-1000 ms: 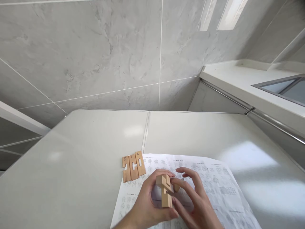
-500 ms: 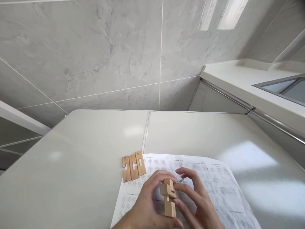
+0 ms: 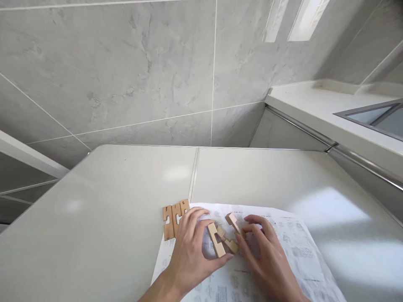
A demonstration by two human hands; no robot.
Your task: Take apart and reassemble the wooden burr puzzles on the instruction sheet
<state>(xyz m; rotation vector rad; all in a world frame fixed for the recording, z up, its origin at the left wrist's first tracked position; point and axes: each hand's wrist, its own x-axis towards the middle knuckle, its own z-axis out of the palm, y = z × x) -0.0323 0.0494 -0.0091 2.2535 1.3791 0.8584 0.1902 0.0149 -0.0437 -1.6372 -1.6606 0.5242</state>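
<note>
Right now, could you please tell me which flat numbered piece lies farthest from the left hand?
The piece marked 3, at the row's left end; piece 1 and piece 2 lie nearer the left hand.

Two bare hands are in view, one left hand (image 3: 191, 247) and one right hand (image 3: 266, 251). The pale, notched wooden bars number at least three: one left bar (image 3: 215, 240), one middle bar (image 3: 232, 246) and one right bar (image 3: 231, 218); whether the bit of wood behind the right fingers makes a fourth cannot be told. Of flat, brown wooden plates with cut-outs there are three, each bearing a single dark numeral: plate 3 (image 3: 169, 230), plate 1 (image 3: 175, 214) and plate 2 (image 3: 183, 204). There is one white printed paper sheet (image 3: 317, 274), one glossy white desk (image 3: 126, 188) and one white stone-like counter (image 3: 297, 95).
</note>
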